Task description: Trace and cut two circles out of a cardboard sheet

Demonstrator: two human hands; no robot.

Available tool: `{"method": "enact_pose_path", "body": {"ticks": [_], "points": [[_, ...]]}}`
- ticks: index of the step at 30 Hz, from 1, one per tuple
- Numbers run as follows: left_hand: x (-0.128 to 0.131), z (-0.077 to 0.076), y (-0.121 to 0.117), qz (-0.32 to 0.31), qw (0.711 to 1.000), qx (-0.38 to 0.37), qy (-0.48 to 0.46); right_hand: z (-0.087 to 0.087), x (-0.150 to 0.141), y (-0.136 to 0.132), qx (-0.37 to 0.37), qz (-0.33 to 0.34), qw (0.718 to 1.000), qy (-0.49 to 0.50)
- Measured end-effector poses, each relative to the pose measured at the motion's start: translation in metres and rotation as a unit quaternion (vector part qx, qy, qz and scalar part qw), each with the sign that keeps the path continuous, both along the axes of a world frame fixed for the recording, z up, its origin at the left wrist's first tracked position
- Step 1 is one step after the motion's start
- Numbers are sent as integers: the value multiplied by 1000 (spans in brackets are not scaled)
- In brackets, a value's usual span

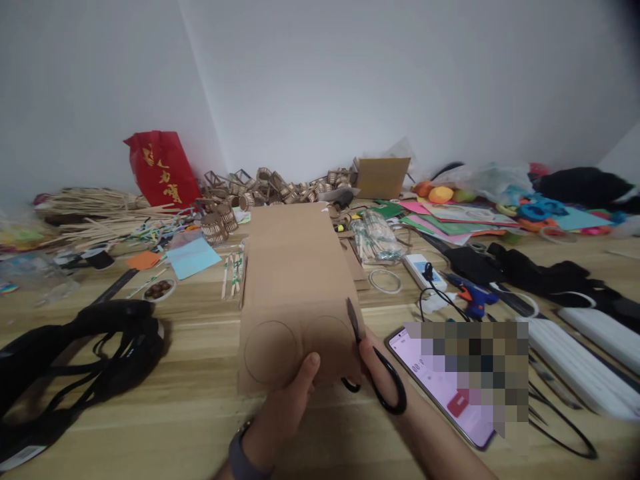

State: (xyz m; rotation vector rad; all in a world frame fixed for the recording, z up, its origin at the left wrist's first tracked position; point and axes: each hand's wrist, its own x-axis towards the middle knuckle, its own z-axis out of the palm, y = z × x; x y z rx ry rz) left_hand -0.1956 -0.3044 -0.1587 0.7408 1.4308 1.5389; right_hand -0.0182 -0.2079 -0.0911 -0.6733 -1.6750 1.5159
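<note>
While my left hand (293, 400) pinches the cardboard (295, 293) | right hand (383, 373) grips scissors (373, 363) | blades at cardboard's edge.

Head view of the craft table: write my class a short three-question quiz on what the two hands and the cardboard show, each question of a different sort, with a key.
1. True or false: the left hand grips the near edge of the cardboard sheet.
2. The right hand holds: A) a glue gun, B) black-handled scissors, C) a phone.
3. What shape is drawn in pencil on the cardboard beside the left thumb?

Key
1. True.
2. B; the blades point up over the sheet's right edge.
3. A circle; part of a second shows to its right.
</note>
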Motion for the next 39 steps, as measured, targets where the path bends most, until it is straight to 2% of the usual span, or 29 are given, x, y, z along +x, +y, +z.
{"method": "enact_pose_path", "body": {"ticks": [6,9,12,14,16,19,22,24,26,28,31,33,36,39], "points": [[0,-1,0,-74,997,7,-33,-8,0,0,-49,7,999,10],[4,1,11,-157,984,49,-73,-9,4,7,-40,5,999,31],[0,14,23,-308,931,130,-146,-7,15,23,-38,-5,998,49],[-10,28,26,-344,899,166,-217,-6,25,34,-40,-7,998,54],[-22,43,26,-310,891,198,-265,-5,33,41,-50,-11,997,52],[-32,57,24,-195,926,179,-270,-1,39,41,-61,-8,998,5],[-27,54,27,-75,969,97,-215,3,36,35,-45,9,998,-44],[-20,48,30,-20,976,41,-212,5,32,32,-23,14,999,-47],[-15,43,34,15,969,19,-246,5,29,31,7,20,999,-32],[-16,44,36,65,956,30,-283,3,26,31,33,37,999,-8],[-26,53,40,170,928,75,-324,-5,24,31,42,70,997,10],[-33,61,41,223,909,97,-340,-12,24,31,44,92,995,-14],[-32,69,39,245,903,105,-336,-18,21,27,81,92,986,-115],[-20,71,35,221,918,112,-308,-16,16,20,120,80,970,-194]]}}
